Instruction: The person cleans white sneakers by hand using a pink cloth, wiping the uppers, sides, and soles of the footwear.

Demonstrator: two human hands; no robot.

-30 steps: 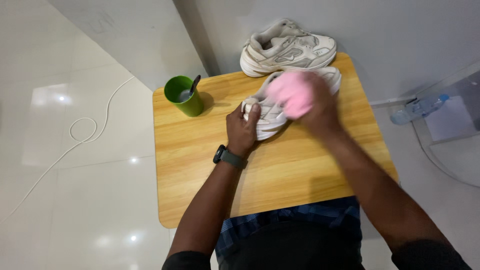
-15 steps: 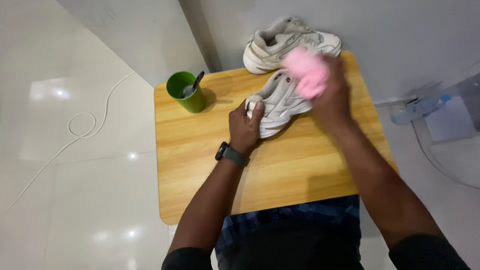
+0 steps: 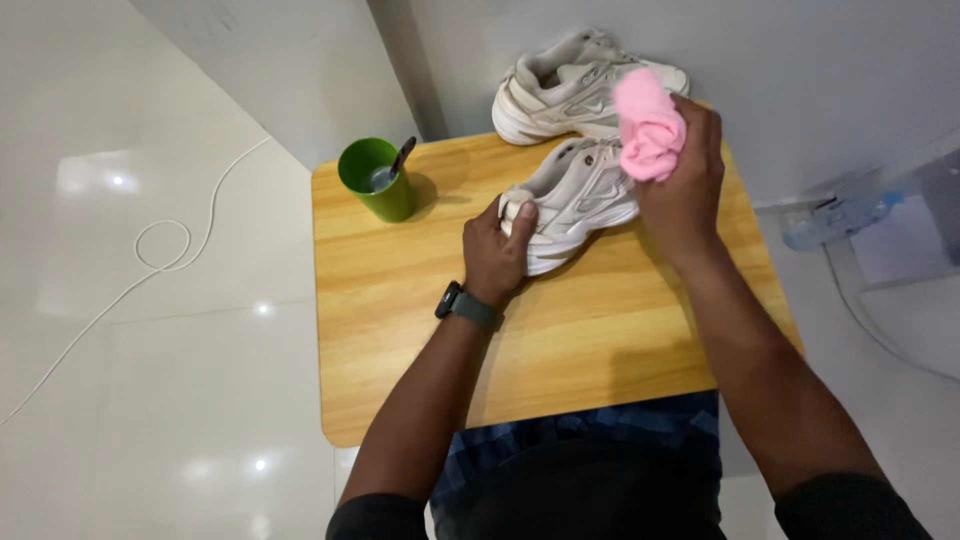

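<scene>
A white chunky sneaker (image 3: 580, 195) lies on the small wooden table (image 3: 400, 300). My left hand (image 3: 503, 255), with a dark watch on its wrist, grips the shoe's near end and holds it against the tabletop. My right hand (image 3: 685, 185) is shut on a crumpled pink cloth (image 3: 648, 125), held at the far end of that shoe. A second white sneaker (image 3: 565, 85) rests at the table's far edge against the wall.
A green cup (image 3: 378, 182) with a dark-handled tool standing in it sits at the table's far left corner. A white cable (image 3: 160, 250) loops over the glossy floor on the left. A plastic bottle (image 3: 835, 218) lies on the floor at the right.
My right hand with the pink cloth has slid from the middle of the shoe toward its far right end. My left hand has kept its grip on the shoe.
</scene>
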